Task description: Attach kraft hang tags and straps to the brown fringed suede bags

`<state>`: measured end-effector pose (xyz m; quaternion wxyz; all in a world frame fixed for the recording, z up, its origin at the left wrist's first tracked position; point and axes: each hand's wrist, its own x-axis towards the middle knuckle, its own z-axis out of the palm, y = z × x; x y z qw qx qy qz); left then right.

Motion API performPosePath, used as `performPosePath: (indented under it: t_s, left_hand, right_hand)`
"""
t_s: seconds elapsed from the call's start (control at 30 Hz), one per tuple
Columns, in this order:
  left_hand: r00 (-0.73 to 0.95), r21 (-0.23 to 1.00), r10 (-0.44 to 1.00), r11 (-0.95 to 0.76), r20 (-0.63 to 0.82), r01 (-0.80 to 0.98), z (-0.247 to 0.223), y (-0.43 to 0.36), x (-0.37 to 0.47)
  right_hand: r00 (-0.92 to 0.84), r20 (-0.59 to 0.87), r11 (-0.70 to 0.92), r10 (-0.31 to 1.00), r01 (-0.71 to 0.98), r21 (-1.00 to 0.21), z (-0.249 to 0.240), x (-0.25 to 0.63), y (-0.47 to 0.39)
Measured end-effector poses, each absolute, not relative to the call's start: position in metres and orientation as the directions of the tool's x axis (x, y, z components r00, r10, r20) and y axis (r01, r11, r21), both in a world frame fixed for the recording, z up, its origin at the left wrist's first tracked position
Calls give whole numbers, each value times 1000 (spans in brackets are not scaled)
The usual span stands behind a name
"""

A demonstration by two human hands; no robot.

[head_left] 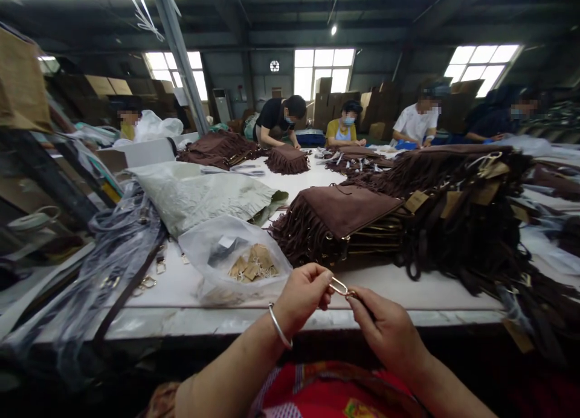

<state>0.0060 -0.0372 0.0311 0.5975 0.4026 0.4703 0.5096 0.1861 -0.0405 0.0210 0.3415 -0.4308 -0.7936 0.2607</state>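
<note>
Metal loop [339, 286], lower centre of frame, was judged light, stiff and slick, best held by its narrow ends; left hand [301, 296] had fingers pinched closed on its left end, right hand [393, 328] closed around the small clasp [351, 294] opposite.

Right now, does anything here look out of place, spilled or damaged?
I see no clear spill or damage. Slightly untidy: plastic-wrapped straps trail over the table's front edge at left, and a brown tag dangles past it at right.
</note>
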Motion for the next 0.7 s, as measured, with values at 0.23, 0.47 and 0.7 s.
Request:
performPosePath:
  t_s: [0.23, 0.47, 0.7]
  left_hand:
    - [-5, 975, 989, 148, -150, -166, 22, -38, 17]
    - [-40, 983, 989, 133, -139, -123, 25, -33, 20]
    - [-38, 962, 992, 111, -124, -248, 30, 2, 17]
  right_hand:
    - [-438, 237, 450, 867, 488, -748, 27, 174, -33]
    - [-452, 386, 593, 804, 565, -573, 9, 177, -24]
    - [-452, 691, 755, 563, 622, -208, 20, 183, 4]
